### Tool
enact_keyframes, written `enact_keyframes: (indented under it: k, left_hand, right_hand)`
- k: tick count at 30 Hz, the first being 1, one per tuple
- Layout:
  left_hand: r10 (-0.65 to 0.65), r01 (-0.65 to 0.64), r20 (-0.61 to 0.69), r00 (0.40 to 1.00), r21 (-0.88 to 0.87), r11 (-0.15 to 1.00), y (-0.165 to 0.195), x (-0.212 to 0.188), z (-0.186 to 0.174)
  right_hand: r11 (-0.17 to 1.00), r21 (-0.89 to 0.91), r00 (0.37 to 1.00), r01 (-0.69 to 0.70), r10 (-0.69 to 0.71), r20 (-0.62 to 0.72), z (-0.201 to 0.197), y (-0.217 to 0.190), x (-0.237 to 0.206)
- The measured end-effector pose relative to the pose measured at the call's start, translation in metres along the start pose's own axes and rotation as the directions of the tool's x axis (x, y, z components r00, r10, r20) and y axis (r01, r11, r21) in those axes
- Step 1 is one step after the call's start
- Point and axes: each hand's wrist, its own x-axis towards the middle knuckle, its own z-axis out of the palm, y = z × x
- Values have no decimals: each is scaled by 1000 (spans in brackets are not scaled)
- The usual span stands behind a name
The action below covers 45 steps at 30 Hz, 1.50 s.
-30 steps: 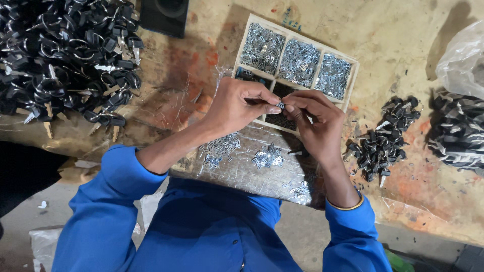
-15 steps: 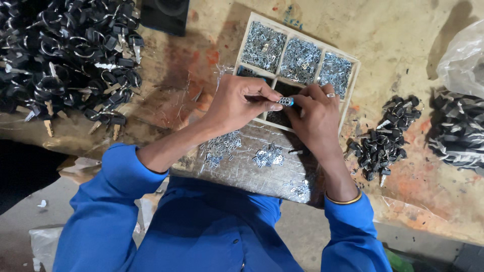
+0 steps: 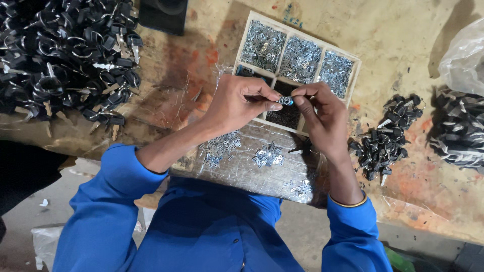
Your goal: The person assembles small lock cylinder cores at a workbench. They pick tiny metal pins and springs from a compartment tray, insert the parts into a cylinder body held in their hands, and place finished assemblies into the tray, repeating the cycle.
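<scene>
Small metal part (image 3: 285, 100) now pinched level between both hands — left hand (image 3: 237, 103) fingertips closed in on it, right hand (image 3: 322, 118) shifted slightly toward the tray's (image 3: 355, 75) near edge.

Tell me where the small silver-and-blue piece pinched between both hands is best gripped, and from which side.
Probably by its two ends, one from each side: the small piece lies level, with the left hand and right hand fingertips pinching opposite ends.

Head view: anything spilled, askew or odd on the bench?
Small silver metal bits lie in loose clumps on the foil sheet, outside the wooden tray. Otherwise nothing stands out: left hand and right hand pinch one small metal part between them.
</scene>
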Motion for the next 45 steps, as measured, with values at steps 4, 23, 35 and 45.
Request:
enact_keyframes:
  k: [4, 23, 35, 45]
  left_hand:
    - [2, -2, -4, 1000, 20, 1000, 0, -1, 0]
    - [36, -34, -45, 998, 28, 999, -5, -4, 4]
    - [27, -27, -25, 999, -20, 999, -4, -7, 5]
    - [101, -101, -19, 995, 2, 995, -5, -7, 7]
  right_hand:
    - [982, -179, 998, 68, -64, 28, 0, -3, 1]
    - [793, -599, 987, 111, -160, -30, -48, -28, -18]
    - [717, -677, 983, 167, -177, 54, -19, -7, -13]
    - [566, -781, 960, 264, -76, 269, -48, -22, -83]
